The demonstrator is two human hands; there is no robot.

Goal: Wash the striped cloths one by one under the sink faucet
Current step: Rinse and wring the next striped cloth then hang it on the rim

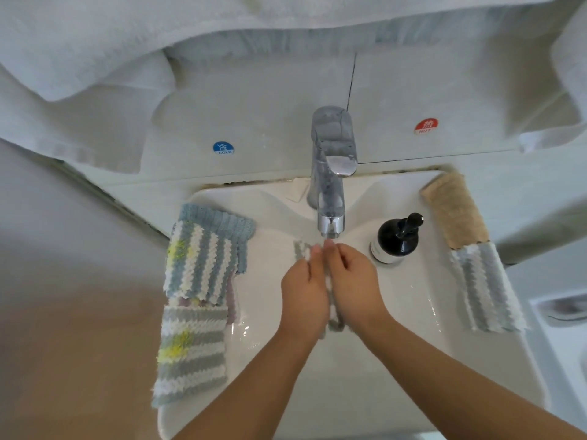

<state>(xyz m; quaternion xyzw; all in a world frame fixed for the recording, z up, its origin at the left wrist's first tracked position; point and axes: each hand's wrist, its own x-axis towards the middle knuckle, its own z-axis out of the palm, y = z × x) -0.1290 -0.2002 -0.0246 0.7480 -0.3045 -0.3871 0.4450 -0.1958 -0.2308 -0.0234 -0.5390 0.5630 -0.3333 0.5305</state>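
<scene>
A grey-and-white striped cloth [301, 250] is squeezed between my left hand [305, 293] and my right hand [354, 284], just below the spout of the chrome faucet [330, 182]. Both hands grip it palm to palm over the white sink [413, 296], and most of the cloth is hidden; its lower end [335, 322] hangs out under the wrists. Stacked on the sink's left rim lie a blue-and-white striped cloth [206, 255] and a grey-white-yellow one [190, 354]. Another grey striped cloth [486, 287] lies on the right rim.
A black pump soap bottle [395, 239] stands right of the faucet, close to my right hand. A beige cloth [454, 214] lies on the back right rim. White towels [95, 58] hang above. COLD [223, 148] and HOT [426, 126] stickers mark the wall.
</scene>
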